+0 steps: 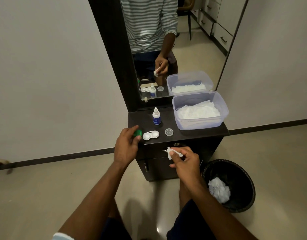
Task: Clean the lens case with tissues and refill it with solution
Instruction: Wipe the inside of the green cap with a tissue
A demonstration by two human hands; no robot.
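Observation:
A white double-well lens case (150, 135) lies open on the dark cabinet top (197, 134). My left hand (126, 146) holds a green cap (138, 133) just left of the case, fingers curled round it. In front of the cabinet, my right hand (185, 161) pinches a small crumpled tissue (170, 153). A clear cap (169, 132) lies right of the case. Behind the case stands a small solution bottle (156, 116) with a blue label, upright and with its white cap on.
A clear plastic tub (200, 124) of white tissues fills the cabinet's right side. A mirror (166, 49) stands behind, reflecting the items. On the floor at right, a black bin (235, 172) holds used tissues (219, 189).

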